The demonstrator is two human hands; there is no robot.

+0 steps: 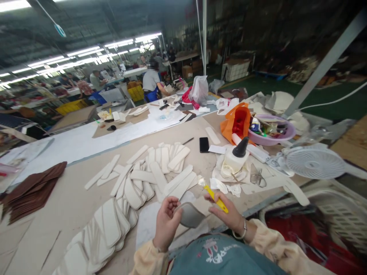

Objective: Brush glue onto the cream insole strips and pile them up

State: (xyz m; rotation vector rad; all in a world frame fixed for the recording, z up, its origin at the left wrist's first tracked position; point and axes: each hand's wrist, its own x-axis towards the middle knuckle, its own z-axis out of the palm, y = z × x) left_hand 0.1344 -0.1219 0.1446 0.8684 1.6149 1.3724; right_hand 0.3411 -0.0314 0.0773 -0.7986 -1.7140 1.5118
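Observation:
My left hand (168,220) is closed on the edge of a curved grey panel (191,216), pinched between thumb and fingers near the table's front edge. My right hand (229,214) grips a yellow-handled glue brush (219,199); its tip, pointing away from me, carries a thick white substance. The fingers of that hand are near the panel's right side, and whether they touch it I cannot tell. Beyond and to the left lie many off-white strips (133,191) with rounded ends, in overlapping piles. A whitish tub (233,162) with a dark cone on top stands beyond my right hand.
Brown pieces (37,189) are stacked at the left. A phone (204,144), an orange bag (235,120), a purple basin (272,131) of odds and ends, scissors (258,178) and a white fan (315,163) occupy the right side. A co-worker (151,82) stands farther back.

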